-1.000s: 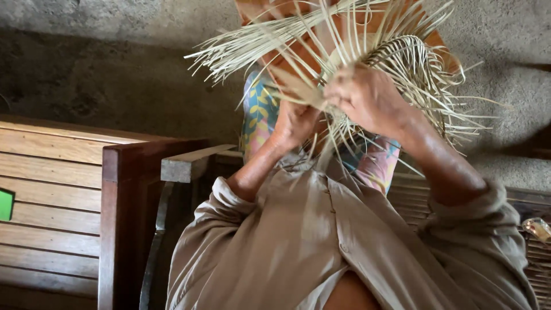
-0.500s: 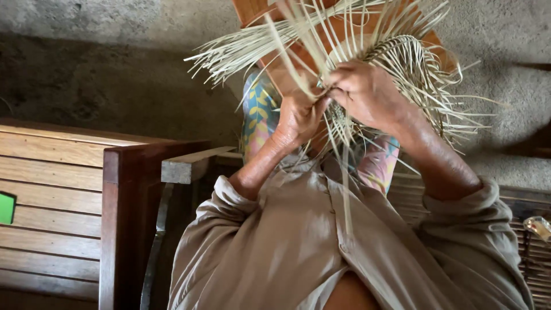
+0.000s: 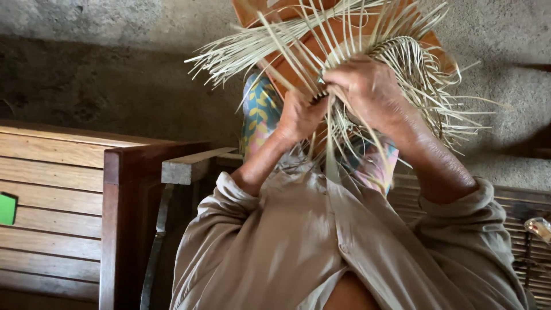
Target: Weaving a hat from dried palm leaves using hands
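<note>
A half-woven piece of pale straw (image 3: 402, 63) with many loose strips fanning out left and right is held up in front of me. My left hand (image 3: 298, 115) pinches several strips at its lower left edge. My right hand (image 3: 370, 92) grips the woven part from the right, fingers curled over the strands. An orange rounded form (image 3: 298, 57) shows behind the straw. Loose strips hang down between my wrists over my beige shirt.
A wooden slatted bench (image 3: 57, 201) with a dark armrest post (image 3: 123, 218) stands at the left, a green object (image 3: 7, 208) on it. A woven slatted surface (image 3: 528, 241) lies at the right. Rough concrete floor (image 3: 115, 69) stretches beyond.
My left hand has shifted slightly along the straw edge, drawing a strip downward. The straw piece has tilted a little; my right hand keeps its grip.
</note>
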